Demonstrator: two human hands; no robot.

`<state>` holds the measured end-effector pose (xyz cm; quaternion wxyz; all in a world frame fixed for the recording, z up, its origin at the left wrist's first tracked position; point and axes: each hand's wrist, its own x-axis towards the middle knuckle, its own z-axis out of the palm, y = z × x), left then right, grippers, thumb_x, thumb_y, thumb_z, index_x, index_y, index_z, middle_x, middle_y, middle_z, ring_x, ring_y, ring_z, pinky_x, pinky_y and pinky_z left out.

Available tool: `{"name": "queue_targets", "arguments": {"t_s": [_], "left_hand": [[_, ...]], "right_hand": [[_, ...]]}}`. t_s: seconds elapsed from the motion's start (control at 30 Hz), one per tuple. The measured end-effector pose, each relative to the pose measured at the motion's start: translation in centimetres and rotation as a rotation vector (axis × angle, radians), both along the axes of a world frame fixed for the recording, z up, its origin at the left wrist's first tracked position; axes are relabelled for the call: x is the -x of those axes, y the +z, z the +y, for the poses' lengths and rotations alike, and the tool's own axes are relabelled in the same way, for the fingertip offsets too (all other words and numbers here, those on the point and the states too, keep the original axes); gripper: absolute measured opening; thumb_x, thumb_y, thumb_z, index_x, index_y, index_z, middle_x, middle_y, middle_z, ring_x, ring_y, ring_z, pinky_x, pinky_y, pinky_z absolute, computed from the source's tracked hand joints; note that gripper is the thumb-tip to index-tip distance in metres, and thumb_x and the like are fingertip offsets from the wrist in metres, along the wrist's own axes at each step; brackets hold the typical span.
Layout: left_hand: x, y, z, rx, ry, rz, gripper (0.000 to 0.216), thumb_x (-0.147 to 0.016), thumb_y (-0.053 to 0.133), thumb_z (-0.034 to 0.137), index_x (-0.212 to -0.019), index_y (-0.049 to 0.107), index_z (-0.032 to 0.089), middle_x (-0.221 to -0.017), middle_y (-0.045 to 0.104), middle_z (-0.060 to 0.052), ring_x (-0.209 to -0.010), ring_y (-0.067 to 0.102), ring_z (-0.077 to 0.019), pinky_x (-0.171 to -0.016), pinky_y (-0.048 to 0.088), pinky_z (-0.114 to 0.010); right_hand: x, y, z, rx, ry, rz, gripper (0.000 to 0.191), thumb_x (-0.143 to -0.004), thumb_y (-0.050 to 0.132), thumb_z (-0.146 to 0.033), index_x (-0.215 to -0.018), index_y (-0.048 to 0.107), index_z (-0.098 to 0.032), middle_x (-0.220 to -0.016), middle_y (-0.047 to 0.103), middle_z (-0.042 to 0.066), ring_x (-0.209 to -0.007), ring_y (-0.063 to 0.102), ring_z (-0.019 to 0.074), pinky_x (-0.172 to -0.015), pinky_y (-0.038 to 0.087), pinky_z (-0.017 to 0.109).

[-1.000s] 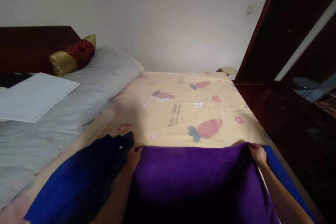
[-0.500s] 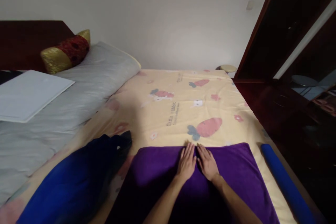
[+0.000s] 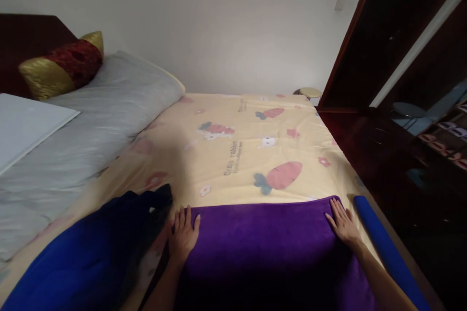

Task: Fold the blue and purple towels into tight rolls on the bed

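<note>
A purple cloth (image 3: 255,233) lies spread flat on the bed, its far edge nearly straight. My left hand (image 3: 183,235) rests on its far left corner, palm down with fingers spread. At the opposite far corner my right hand (image 3: 343,222) lies flat, fingers stretched forward along the edge. To the left of the cloth is a crumpled blue fabric item (image 3: 91,252), dark at its far end. A blue roll (image 3: 388,252) lies beside my right forearm, near the bed's right edge. The near part of the purple cloth is in deep shadow.
The bed has a yellow sheet (image 3: 248,155) printed with carrots and rabbits. A grey quilt (image 3: 127,92), a white board (image 3: 29,126) and a red-and-gold pillow (image 3: 67,65) are on the left. Beyond the bed's far right corner stands a stool (image 3: 310,93). Shoes (image 3: 434,143) sit on a rack at right.
My hands have moved apart from the middle of the cloth's far edge, the left one to the left corner and the right one to the right corner. The view has shifted slightly right.
</note>
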<state>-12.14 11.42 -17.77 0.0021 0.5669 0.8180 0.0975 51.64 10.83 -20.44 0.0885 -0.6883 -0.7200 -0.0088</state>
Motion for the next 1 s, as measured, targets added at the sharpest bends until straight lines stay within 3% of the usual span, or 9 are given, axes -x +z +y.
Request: {"name": "queue_targets", "arguments": {"t_s": [0.17,0.27,0.4,0.5,0.63,0.73,0.8,0.9,1.0], "left_hand": [[-2.6,2.3,-0.6,-0.019,-0.056,-0.034,0.063,-0.096,0.019,0.049,-0.151,0.017,0.017,-0.157,0.022,-0.012,-0.146,0.015,-0.0251,-0.116,0.009,-0.058],[-9.4,2.9,-1.5,-0.097,-0.255,-0.016,0.059,-0.097,0.021,0.042,-0.151,0.006,0.022,-0.158,0.018,-0.007,-0.146,0.015,-0.0211,-0.117,0.011,-0.055],[-20.6,1.7,-1.9,-0.068,-0.589,-0.091,0.058,-0.096,0.025,0.029,-0.151,0.006,0.024,-0.156,0.023,-0.006,-0.145,0.020,-0.0198,-0.118,0.018,-0.049],[-23.4,0.7,-1.6,-0.043,-0.652,-0.105,0.059,-0.094,0.028,0.026,-0.150,0.012,0.024,-0.154,0.028,-0.006,-0.143,0.026,-0.0201,-0.115,0.027,-0.046],[-15.9,0.5,-1.0,-0.027,-0.558,-0.060,0.056,-0.095,0.030,0.040,-0.149,0.022,0.027,-0.155,0.027,-0.005,-0.142,0.027,-0.0216,-0.116,0.023,-0.050],[-7.1,0.2,-0.8,-0.044,-0.237,0.004,0.059,-0.094,0.025,0.043,-0.148,0.028,0.019,-0.154,0.030,-0.010,-0.143,0.026,-0.0256,-0.115,0.021,-0.055],[-2.5,-0.4,-0.9,-0.058,-0.108,0.029,0.064,-0.093,0.023,0.043,-0.147,0.029,0.010,-0.153,0.032,-0.015,-0.143,0.025,-0.0279,-0.116,0.019,-0.054],[1.1,-0.9,-0.8,-0.061,-0.076,0.042,0.069,-0.091,0.022,0.046,-0.145,0.031,0.004,-0.153,0.031,-0.018,-0.143,0.024,-0.0299,-0.117,0.018,-0.050],[1.6,-0.4,-0.5,-0.017,-0.069,0.006,0.070,-0.091,0.021,0.047,-0.144,0.033,0.003,-0.152,0.033,-0.019,-0.142,0.025,-0.0310,-0.116,0.020,-0.051]], "right_hand": [[3.3,1.2,0.0,-0.109,-0.036,0.005,0.077,-0.093,0.012,-0.063,-0.148,0.028,-0.011,-0.150,0.033,0.014,-0.141,0.027,0.0263,-0.116,0.012,0.051],[11.0,2.4,-0.4,-0.142,0.109,0.065,0.065,-0.097,0.023,-0.052,-0.151,0.019,-0.015,-0.153,0.028,0.012,-0.142,0.023,0.0246,-0.116,0.015,0.050],[23.5,3.5,-0.8,-0.025,0.417,0.177,0.057,-0.098,0.027,-0.030,-0.152,0.013,-0.017,-0.154,0.025,0.007,-0.143,0.021,0.0209,-0.116,0.020,0.043],[26.0,3.4,-0.5,0.064,0.551,0.207,0.057,-0.097,0.031,-0.031,-0.151,0.018,-0.019,-0.152,0.029,0.007,-0.142,0.025,0.0203,-0.115,0.023,0.041],[16.4,2.1,0.3,0.025,0.380,0.140,0.058,-0.098,0.030,-0.045,-0.150,0.024,-0.021,-0.152,0.031,0.007,-0.142,0.025,0.0200,-0.115,0.022,0.043],[6.7,1.0,0.5,-0.033,0.033,0.052,0.065,-0.097,0.022,-0.053,-0.149,0.026,-0.015,-0.152,0.031,0.010,-0.143,0.022,0.0226,-0.115,0.019,0.047],[2.5,0.6,0.3,-0.004,-0.075,0.011,0.069,-0.096,0.018,-0.055,-0.149,0.026,-0.012,-0.152,0.030,0.010,-0.143,0.021,0.0227,-0.115,0.017,0.047],[0.3,0.4,0.1,0.041,-0.092,-0.025,0.069,-0.095,0.016,-0.053,-0.149,0.025,-0.011,-0.153,0.029,0.010,-0.144,0.018,0.0213,-0.116,0.014,0.047],[0.6,0.7,0.5,0.049,-0.106,-0.021,0.069,-0.095,0.015,-0.054,-0.148,0.027,-0.011,-0.152,0.031,0.010,-0.144,0.019,0.0213,-0.116,0.015,0.048]]}}
